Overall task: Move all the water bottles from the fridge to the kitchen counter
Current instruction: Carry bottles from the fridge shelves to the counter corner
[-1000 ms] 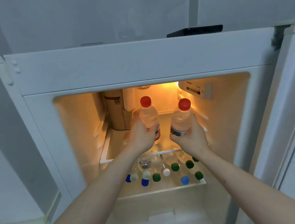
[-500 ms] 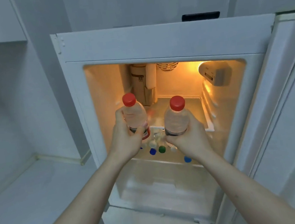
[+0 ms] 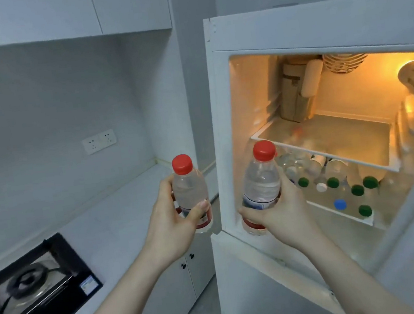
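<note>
From the head view, our left hand and right hand each curl fingers round a red-capped bottle, both outside the fridge. Full, smooth, perhaps damp: we'd grip mid-body.

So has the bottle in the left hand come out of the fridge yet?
Yes. The left hand has carried its red-capped bottle out past the fridge frame's left edge; it is now over the kitchen counter, not in the lit compartment.
</note>
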Tool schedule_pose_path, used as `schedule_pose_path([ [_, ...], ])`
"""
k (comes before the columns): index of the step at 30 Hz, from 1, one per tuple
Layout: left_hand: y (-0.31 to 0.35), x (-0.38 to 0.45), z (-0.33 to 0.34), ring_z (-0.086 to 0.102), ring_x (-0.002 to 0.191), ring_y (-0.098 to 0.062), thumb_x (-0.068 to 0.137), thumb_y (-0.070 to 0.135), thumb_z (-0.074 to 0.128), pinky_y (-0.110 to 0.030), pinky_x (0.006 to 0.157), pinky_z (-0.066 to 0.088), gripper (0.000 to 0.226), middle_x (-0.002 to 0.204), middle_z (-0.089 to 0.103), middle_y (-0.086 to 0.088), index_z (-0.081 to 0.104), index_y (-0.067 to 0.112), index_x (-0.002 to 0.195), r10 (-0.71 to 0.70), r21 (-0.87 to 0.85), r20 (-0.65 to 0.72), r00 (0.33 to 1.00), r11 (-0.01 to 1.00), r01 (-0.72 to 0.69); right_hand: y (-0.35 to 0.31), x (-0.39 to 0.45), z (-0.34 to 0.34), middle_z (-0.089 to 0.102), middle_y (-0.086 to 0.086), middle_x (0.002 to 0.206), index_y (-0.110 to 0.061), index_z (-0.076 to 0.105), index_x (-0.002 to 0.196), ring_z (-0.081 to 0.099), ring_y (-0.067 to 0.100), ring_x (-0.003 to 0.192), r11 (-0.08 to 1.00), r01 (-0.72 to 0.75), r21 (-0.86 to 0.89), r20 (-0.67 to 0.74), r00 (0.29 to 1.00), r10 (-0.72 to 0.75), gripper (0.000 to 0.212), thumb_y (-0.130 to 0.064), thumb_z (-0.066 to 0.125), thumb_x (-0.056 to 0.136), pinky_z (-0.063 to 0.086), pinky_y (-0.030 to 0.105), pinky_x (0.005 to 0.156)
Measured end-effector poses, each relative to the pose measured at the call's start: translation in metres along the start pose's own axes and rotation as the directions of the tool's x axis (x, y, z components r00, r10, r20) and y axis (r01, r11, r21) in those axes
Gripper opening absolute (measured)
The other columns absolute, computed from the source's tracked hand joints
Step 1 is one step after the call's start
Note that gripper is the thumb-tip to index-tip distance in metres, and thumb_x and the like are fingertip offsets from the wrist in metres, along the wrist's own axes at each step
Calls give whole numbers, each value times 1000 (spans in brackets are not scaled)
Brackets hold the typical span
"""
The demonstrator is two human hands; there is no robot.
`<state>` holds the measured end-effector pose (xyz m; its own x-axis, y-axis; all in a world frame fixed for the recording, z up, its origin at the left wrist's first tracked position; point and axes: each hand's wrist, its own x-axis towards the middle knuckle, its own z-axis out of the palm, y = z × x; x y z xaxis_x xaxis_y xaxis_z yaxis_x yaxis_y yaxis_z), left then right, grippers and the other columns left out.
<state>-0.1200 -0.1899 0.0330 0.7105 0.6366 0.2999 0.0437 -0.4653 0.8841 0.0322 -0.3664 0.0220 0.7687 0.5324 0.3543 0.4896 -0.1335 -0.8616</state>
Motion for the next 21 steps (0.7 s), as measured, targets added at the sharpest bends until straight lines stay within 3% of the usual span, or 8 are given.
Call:
schedule_pose_path([
  [3, -9, -34, -43, 56, 112, 11, 91, 22, 75, -15, 90, 45, 49, 112, 63, 31, 47, 36, 128, -58, 47, -70, 996, 997, 62, -12, -18, 34, 73, -13, 97, -34, 60, 110, 69, 6, 90, 1000, -19, 22, 99, 995, 17, 60, -21, 95, 63, 57, 31, 79],
  [11, -31, -139, -161, 62, 110, 2, 89, 21, 77, -26, 95, 50, 51, 113, 67, 26, 48, 36, 129, -153, 153, -238, 959, 969, 192, -63, -82, 140, 70, -27, 101, -41, 60, 114, 68, -2, 94, 996, -16, 88, 327, 945, -14, 67, -23, 97, 61, 53, 23, 81],
  [18, -52, -237, -267, 66, 109, -4, 88, 23, 79, -38, 97, 53, 54, 114, 68, 24, 47, 45, 126, -217, 172, -385, 897, 938, 301, -127, -149, 241, 73, -24, 98, -39, 63, 108, 70, 0, 93, 992, -1, 128, 500, 864, -63, 62, -27, 98, 58, 57, 30, 86],
  [21, -60, -275, -308, 66, 107, -2, 88, 22, 79, -34, 96, 54, 56, 114, 68, 24, 47, 41, 129, -226, 173, -445, 866, 928, 330, -154, -178, 280, 75, -22, 98, -38, 65, 109, 71, 0, 93, 988, 13, 156, 562, 821, -99, 61, -26, 98, 59, 59, 33, 88],
])
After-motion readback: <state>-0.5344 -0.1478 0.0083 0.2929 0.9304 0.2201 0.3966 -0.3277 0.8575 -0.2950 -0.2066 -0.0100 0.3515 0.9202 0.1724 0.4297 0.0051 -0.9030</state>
